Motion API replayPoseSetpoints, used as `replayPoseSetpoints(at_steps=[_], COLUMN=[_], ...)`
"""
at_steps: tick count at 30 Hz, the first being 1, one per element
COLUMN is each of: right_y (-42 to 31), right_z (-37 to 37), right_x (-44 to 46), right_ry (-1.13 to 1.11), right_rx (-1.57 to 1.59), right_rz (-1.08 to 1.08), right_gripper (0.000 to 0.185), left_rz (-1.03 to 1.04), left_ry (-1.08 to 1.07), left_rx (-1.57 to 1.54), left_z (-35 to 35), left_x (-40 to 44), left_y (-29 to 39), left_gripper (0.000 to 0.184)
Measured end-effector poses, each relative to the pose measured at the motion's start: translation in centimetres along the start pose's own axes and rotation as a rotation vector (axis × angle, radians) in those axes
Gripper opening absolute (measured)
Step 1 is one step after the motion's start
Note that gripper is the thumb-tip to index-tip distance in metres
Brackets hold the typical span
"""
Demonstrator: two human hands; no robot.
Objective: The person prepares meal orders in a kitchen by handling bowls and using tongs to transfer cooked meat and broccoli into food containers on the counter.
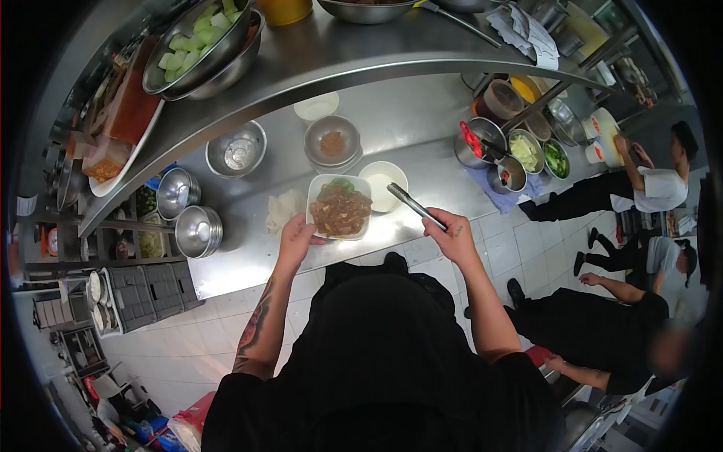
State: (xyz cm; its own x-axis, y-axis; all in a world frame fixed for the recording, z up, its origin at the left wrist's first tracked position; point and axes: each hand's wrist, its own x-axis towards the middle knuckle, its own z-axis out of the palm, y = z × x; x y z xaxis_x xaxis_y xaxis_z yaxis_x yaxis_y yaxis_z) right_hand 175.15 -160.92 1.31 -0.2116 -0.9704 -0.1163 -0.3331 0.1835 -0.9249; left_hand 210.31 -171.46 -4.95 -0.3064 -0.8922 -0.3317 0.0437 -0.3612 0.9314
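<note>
My left hand [298, 234] grips the lower left edge of a square white container [364, 228], which holds brown sliced meat [340, 209] and some green pieces at its top. Metal tongs [416, 205] are in my right hand [452, 233], pointing up and left. The tips of the tongs are over the right part of a round white bowl [374, 172] with pale contents. A crumpled whitish cloth or bag [284, 211] lies left of the container. Behind it stands a metal bowl [311, 140] with a little brown stuff inside.
Empty metal bowls [220, 149] and stacked bowls [197, 232] are at the left. A pot [467, 154] with red-handled tools and vegetable bowls [556, 159] stand at the right. A metal shelf [316, 60] crosses above the counter [248, 260]. Several people are to the right.
</note>
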Motion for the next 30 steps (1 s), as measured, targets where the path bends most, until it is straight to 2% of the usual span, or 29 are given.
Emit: replayPoseSetpoints(at_steps=[5, 7, 8, 9, 11, 15, 21, 25, 27, 28, 30], right_y=[-2.7, -5.1, -5.8, -6.4, -7.2, -3.9, -2.9, -1.3, -0.5, 0.2, 1.7], right_z=[-0.4, -0.9, -0.5, -0.1, 0.5, 3.5, 4.8, 4.6, 4.4, 4.2, 3.3], right_x=[1.4, 3.5, 4.3, 5.2, 6.8, 8.0, 4.7, 3.1, 2.4, 2.2, 2.1], right_ry=[-0.055, -0.253, -0.269, -0.266, -0.398, -0.442, -0.373, -0.286, -0.131, -0.130, 0.036], right_rx=[0.019, -0.202, -0.175, -0.176, -0.225, -0.075, -0.036, -0.072, 0.018, 0.017, 0.044], right_rz=[-0.047, -0.085, 0.010, 0.010, 0.104, 0.139, 0.178, 0.103, 0.065, 0.067, 0.077], right_gripper=[0.027, 0.028, 0.029, 0.029, 0.029, 0.025, 0.023, 0.028, 0.028, 0.028, 0.023], left_rz=[-0.011, -0.024, -0.023, -0.016, -0.009, 0.024, -0.024, -0.081, -0.122, -0.160, -0.174], left_ry=[-0.012, -0.025, -0.030, -0.047, -0.063, -0.130, -0.219, -0.247, -0.256, -0.260, -0.286], left_rx=[0.014, 0.047, 0.047, 0.076, 0.104, 0.118, 0.112, 0.108, 0.138, 0.168, 0.227], left_z=[0.4, 0.1, -0.1, -0.4, -1.2, -2.4, -5.1, -5.7, -6.0, -6.3, -8.0], left_x=[-0.3, -0.1, 0.1, 0.2, 0.4, 0.7, 1.3, 1.8, 2.3, 2.7, 4.5], left_y=[1.0, 0.9, 0.8, 0.7, 0.2, -0.5, -2.8, -3.9, -4.2, -4.4, -7.0], left_gripper=[0.020, 0.025, 0.025, 0.027, 0.028, 0.029, 0.033, 0.032, 0.031, 0.031, 0.031])
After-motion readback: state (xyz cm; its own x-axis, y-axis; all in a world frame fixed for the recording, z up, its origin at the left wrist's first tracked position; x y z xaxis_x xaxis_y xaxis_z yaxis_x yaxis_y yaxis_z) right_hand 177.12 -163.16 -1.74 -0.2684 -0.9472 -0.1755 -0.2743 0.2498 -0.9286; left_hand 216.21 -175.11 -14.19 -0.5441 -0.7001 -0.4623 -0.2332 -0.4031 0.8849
